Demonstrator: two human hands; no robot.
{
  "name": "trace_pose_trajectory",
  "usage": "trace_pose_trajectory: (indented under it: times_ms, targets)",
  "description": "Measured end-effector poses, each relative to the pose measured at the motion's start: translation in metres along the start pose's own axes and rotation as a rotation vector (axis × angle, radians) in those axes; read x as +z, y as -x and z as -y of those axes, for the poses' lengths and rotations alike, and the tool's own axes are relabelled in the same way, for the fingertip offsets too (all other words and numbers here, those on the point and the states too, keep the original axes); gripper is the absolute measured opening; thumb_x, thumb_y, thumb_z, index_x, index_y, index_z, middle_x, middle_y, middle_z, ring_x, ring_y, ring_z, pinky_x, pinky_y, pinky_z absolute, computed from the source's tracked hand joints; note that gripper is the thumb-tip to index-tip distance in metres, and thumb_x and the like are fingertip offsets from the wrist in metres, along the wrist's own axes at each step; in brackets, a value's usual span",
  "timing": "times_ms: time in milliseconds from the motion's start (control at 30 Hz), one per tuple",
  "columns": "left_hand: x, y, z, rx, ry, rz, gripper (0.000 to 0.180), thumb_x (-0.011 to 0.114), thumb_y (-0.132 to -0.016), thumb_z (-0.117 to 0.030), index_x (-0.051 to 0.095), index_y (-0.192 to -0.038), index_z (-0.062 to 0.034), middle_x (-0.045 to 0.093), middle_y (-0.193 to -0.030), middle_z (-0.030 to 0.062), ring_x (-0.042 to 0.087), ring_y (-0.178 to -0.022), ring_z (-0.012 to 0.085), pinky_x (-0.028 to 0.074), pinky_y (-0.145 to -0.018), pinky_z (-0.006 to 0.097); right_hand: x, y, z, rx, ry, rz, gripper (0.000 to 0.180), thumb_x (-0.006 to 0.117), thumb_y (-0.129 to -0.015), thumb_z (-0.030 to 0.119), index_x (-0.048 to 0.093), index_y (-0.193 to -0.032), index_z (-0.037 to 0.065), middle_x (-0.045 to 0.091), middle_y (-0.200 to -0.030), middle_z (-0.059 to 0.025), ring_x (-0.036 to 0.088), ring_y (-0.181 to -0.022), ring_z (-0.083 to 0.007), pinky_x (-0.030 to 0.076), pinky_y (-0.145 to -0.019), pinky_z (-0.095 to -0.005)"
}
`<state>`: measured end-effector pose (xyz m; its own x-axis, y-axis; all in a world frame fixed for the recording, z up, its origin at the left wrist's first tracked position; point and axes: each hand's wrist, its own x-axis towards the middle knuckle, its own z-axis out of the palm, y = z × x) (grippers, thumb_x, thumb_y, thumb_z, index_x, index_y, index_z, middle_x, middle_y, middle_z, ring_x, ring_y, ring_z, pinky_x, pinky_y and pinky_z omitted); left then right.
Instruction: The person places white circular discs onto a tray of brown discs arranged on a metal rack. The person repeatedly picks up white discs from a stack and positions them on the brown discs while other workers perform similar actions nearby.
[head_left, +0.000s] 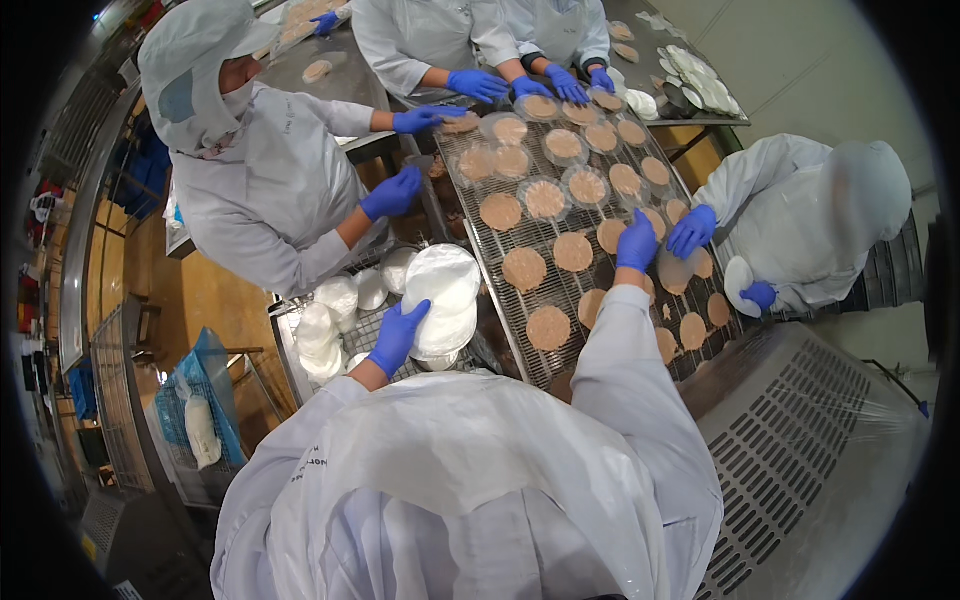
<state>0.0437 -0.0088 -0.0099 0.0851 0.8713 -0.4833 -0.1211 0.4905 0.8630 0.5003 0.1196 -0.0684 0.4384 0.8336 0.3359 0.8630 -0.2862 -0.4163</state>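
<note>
left hand [398, 336] fingers spread on white disc stack [443, 300]; right hand [637, 242] flat, open over patty [612, 234] on mesh belt [560, 290], patties lying forward-right of stack.

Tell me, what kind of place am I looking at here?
Most likely a food production line. Round brown patties lie in rows on a wire mesh belt, and several people in white coats, hoods and blue gloves work around it. The left hand rests on white discs.

Wearer in a white long-sleeved work coat, fabric creased and slightly shiny, small dark printed mark on the left upper sleeve. Both hands in blue disposable gloves: left hand [398, 337], right hand [636, 242]. Sleeves reach down to the glove cuffs.
</note>
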Motion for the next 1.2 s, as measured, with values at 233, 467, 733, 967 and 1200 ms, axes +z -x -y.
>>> trace_pose_trajectory:
  times_ms: [233,467,733,967,1200]
  targets:
    - [0.01,0.002,-0.017,0.011,-0.059,0.014,0.045,0.063,-0.08,-0.026,0.052,-0.11,0.0057,0.059,-0.099,0.0103,0.057,-0.086,0.0155,0.046,-0.075,0.027,0.022,0.042,0.041,-0.158,-0.099,0.485,0.032,0.042,-0.085,0.015,0.054,-0.111,0.002,0.052,-0.114,-0.0224,0.051,-0.104,-0.0355,0.041,-0.089,-0.0382]
    - [0.011,0.004,-0.023,0.027,-0.132,0.01,0.045,0.062,-0.08,-0.027,0.053,-0.108,0.0069,0.061,-0.096,0.0108,0.059,-0.083,0.0162,0.047,-0.071,0.028,-0.047,0.125,0.214,-0.176,-0.639,0.895,0.041,0.058,-0.079,0.028,0.056,-0.11,0.001,0.059,-0.102,-0.0202,0.057,-0.095,-0.0315,0.045,-0.082,-0.0365]
    - [-0.007,0.009,-0.014,0.119,-0.132,-0.012,0.043,0.06,-0.082,-0.026,0.052,-0.11,0.0054,0.06,-0.098,0.0115,0.057,-0.088,0.0162,0.046,-0.075,0.028,-0.027,0.115,0.186,0.085,-1.033,0.877,0.018,0.054,-0.078,0.014,0.061,-0.09,0.002,0.063,-0.087,-0.0135,0.061,-0.077,-0.0224,0.046,-0.067,-0.0346]
    - [-0.003,0.014,-0.002,0.061,-0.064,0.021,0.044,0.059,-0.083,-0.025,0.05,-0.112,0.005,0.058,-0.102,0.0107,0.056,-0.09,0.0155,0.046,-0.077,0.027,-0.046,0.018,0.031,0.13,-0.173,0.011,0.017,0.054,-0.075,0.009,0.063,-0.088,0.002,0.063,-0.079,-0.0184,0.061,-0.068,-0.0301,0.048,-0.063,-0.0372]
    - [-0.003,0.002,0.009,0.042,-0.073,-0.038,0.041,0.063,-0.081,-0.024,0.054,-0.108,0.0049,0.059,-0.099,0.0092,0.057,-0.086,0.0154,0.046,-0.075,0.027,0.028,0.033,0.034,-0.127,0.089,0.344,0.027,0.045,-0.079,0.009,0.057,-0.1,0.0,0.06,-0.096,-0.022,0.057,-0.089,-0.0356,0.046,-0.078,-0.0419]
